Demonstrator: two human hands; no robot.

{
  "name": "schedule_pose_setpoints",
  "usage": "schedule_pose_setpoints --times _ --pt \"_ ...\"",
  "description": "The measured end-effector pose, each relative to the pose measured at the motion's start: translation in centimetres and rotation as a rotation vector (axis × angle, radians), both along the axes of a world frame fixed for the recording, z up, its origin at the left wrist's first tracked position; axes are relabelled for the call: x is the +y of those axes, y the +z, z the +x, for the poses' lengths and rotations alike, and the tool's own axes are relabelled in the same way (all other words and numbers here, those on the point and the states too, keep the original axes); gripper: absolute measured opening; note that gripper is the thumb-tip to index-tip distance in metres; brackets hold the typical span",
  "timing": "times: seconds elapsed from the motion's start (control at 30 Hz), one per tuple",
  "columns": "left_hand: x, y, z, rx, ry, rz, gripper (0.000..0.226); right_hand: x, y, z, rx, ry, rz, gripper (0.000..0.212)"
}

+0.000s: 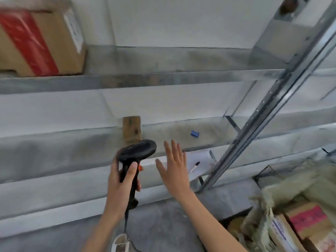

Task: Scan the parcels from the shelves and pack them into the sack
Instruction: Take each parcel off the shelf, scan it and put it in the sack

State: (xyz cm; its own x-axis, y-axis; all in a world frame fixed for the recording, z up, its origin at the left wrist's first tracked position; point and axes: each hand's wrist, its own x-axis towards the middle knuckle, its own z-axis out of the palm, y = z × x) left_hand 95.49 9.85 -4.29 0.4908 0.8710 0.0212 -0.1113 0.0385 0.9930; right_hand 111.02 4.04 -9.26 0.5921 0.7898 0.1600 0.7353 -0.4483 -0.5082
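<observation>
Grey metal shelving (pixel 163 77) fills the view ahead of both hands, mostly bare. Sack (pixel 269 211), lower right of the right hand, stands open with parcels (pixel 307 222) already inside, presumably kept close for dropping. One parcel (pixel 40 44), brown with a red band, sits on the shelf well above and left of the left hand. Left hand (pixel 121 180) grips the black scanner (pixel 137 155) by its handle, head up, likely ready to aim. Right hand (pixel 174 168) is empty, fingers straight and spread, just beside the scanner. Small blue item (pixel 194 133) lies on the shelf beyond the right hand.
</observation>
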Motion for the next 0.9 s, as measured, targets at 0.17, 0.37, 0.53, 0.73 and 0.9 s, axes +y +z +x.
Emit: schedule_pose_setpoints --times 0.17,0.37,0.53,0.73,0.9 --pt "7.2 -0.3 -3.5 0.009 0.075 -0.025 0.053 9.5 -0.7 -3.2 0.013 0.045 -0.136 0.076" --pt "15.2 -0.8 -5.5 0.009 0.029 -0.005 0.046 19.0 -2.7 -3.2 -0.011 -0.023 -0.224 0.086" --pt "20.3 -2.0 -7.1 -0.007 -0.040 -0.022 0.046 23.9 -3.6 -2.3 -0.003 -0.133 -0.369 0.094" --pt "23.2 -3.0 -8.6 0.005 -0.105 -0.054 0.046 25.2 -5.2 -2.2 -0.007 -0.220 -0.480 0.083" --pt "24.4 -3.3 -9.5 -0.003 -0.129 -0.064 0.048 25.4 -5.7 -2.6 -0.067 -0.263 -0.479 0.071"
